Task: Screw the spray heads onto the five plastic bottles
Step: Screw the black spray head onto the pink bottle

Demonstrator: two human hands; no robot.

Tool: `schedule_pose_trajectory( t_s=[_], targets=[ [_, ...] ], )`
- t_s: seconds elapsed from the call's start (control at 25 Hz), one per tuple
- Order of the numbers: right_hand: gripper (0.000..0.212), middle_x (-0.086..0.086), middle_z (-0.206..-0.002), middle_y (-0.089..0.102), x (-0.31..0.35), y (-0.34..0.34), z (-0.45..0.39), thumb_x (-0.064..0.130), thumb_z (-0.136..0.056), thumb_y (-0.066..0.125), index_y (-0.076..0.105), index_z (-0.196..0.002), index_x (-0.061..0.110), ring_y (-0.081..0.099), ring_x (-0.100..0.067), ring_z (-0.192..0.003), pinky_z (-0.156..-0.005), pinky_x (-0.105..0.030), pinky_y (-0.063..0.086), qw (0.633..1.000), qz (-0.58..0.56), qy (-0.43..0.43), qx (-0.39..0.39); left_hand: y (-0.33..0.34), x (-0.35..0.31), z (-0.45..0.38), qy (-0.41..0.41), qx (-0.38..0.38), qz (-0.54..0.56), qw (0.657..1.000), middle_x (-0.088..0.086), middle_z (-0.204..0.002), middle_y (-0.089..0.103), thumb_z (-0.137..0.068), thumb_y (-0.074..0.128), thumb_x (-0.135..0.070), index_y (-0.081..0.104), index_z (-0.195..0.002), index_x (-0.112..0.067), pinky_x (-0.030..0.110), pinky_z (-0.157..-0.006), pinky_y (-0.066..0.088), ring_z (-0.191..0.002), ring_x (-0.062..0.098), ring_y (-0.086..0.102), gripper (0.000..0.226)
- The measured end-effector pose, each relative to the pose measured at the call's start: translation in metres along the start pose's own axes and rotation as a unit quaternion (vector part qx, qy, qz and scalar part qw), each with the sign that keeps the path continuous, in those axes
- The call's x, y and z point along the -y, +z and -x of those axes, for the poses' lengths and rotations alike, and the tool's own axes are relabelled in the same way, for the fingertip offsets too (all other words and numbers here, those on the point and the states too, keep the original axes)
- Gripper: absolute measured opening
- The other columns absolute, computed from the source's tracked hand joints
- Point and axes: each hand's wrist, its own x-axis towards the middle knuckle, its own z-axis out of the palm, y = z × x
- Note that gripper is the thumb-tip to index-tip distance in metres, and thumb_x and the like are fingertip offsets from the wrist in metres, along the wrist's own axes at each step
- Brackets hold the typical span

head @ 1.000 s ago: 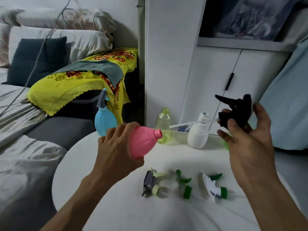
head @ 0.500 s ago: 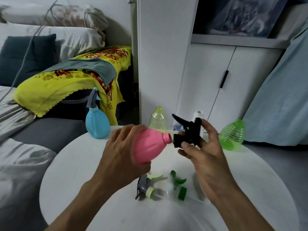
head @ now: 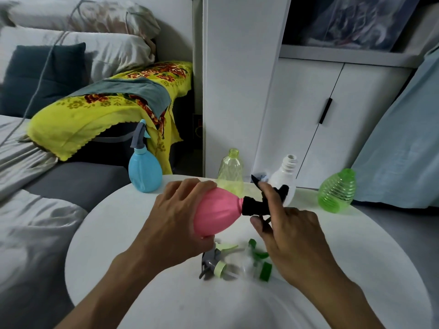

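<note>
My left hand grips a pink bottle, held on its side above the round white table, neck pointing right. A black spray head sits on that neck, and my right hand holds it with thumb and fingers. A blue bottle with a grey spray head fitted stands at the table's back left. Three bottles with bare necks stand along the back: pale yellow, white and green ribbed. Loose spray heads lie under my hands: a grey and pale green one and a green one, partly hidden.
A bed with grey sheets lies to the left, with a yellow flowered cloth over a bench behind the table. A white cabinet stands behind the bottles, and a light blue curtain hangs at the right.
My right hand brought the black spray head from the upper right down to the pink bottle's neck, where its collar now sits. The dip tube is out of sight.
</note>
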Motion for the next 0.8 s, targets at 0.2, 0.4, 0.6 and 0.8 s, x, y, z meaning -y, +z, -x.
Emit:
schedule_pose_trajectory(
  t_s=[0.2, 0.4, 0.6, 0.8],
  targets=[
    [0.065, -0.027, -0.158, 0.026, -0.005, 0.007, 0.0, 0.053, -0.097, 0.026, 0.029, -0.154, 0.023, 0.026, -0.047, -0.144, -0.108, -0.062, 0.03, 0.994, 0.092, 0.041, -0.045, 0.001, -0.001, -0.001, -0.001, 0.024, -0.002, 1.0, 0.002, -0.131, 0.056, -0.055, 0.084, -0.047, 0.047, -0.138, -0.021, 0.047, -0.084, 0.054, -0.114, 0.028, 0.051, 0.094],
    [0.043, -0.006, -0.145, 0.053, -0.024, 0.004, -0.011, 0.018, -0.086, 0.062, 0.059, -0.129, 0.013, 0.025, -0.03, -0.147, -0.116, -0.057, 0.019, 0.986, 0.009, -0.142, -0.082, -0.007, 0.003, -0.003, 0.007, 0.039, 0.03, 0.999, -0.004, -0.134, 0.052, -0.054, 0.08, -0.054, 0.041, -0.138, -0.029, 0.04, -0.084, 0.053, -0.115, 0.021, 0.048, 0.096],
    [0.048, -0.007, -0.134, 0.062, -0.032, 0.001, -0.014, 0.012, -0.086, 0.062, 0.057, -0.133, 0.009, 0.04, -0.03, -0.138, -0.113, -0.053, 0.027, 0.973, 0.039, -0.191, -0.124, -0.004, 0.0, -0.002, -0.014, 0.047, 0.063, 0.997, -0.009, -0.132, 0.046, -0.053, 0.081, -0.054, 0.04, -0.139, -0.032, 0.034, -0.083, 0.05, -0.111, 0.018, 0.047, 0.098],
    [0.044, -0.003, -0.13, 0.066, -0.038, -0.006, -0.017, 0.017, -0.088, 0.061, 0.061, -0.132, 0.012, 0.045, -0.026, -0.132, -0.111, -0.05, 0.03, 0.973, 0.009, -0.185, -0.135, -0.008, 0.009, -0.001, -0.038, 0.055, 0.065, 0.996, -0.005, -0.132, 0.047, -0.053, 0.087, -0.047, 0.042, -0.14, -0.026, 0.039, -0.085, 0.053, -0.111, 0.019, 0.048, 0.1]
  ],
)
